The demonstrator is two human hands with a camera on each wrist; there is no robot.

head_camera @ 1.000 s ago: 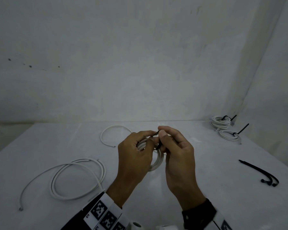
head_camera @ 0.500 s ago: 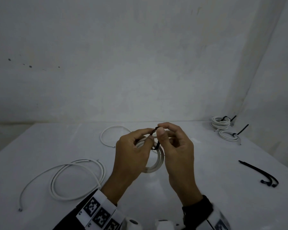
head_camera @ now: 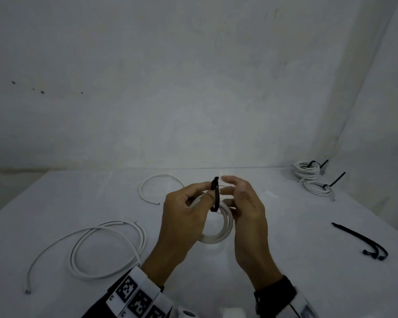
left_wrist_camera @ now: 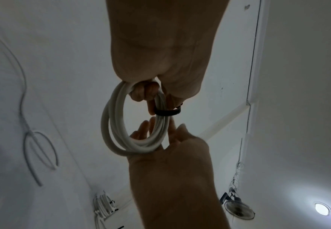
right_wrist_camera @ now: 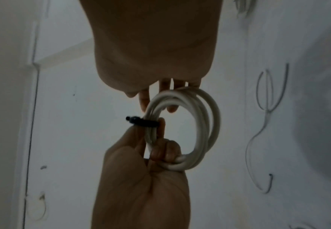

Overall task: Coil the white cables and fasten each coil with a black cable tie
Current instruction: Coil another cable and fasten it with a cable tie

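Spanning the lower half of the head view, a white table [head_camera: 285,226] meets the wall at its far edge, with bare room around the hands. Loose white cables [head_camera: 106,244] lie left. Two tied coils [head_camera: 308,173] sit in the far right corner. Above mid-table the left hand [head_camera: 182,223] grips a white coil [head_camera: 218,235] ringed by a black cable tie [head_camera: 215,196]. The right hand [head_camera: 246,214] hovers beside, fingers straight, holding nothing.

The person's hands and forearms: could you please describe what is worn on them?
Both hands, left hand and right hand, are bare: no gloves or rings visible. Each wrist has a dark sleeve cuff. The left sleeve carries a white band printed with black square-patterned markers; the right sleeve shows white parts too.
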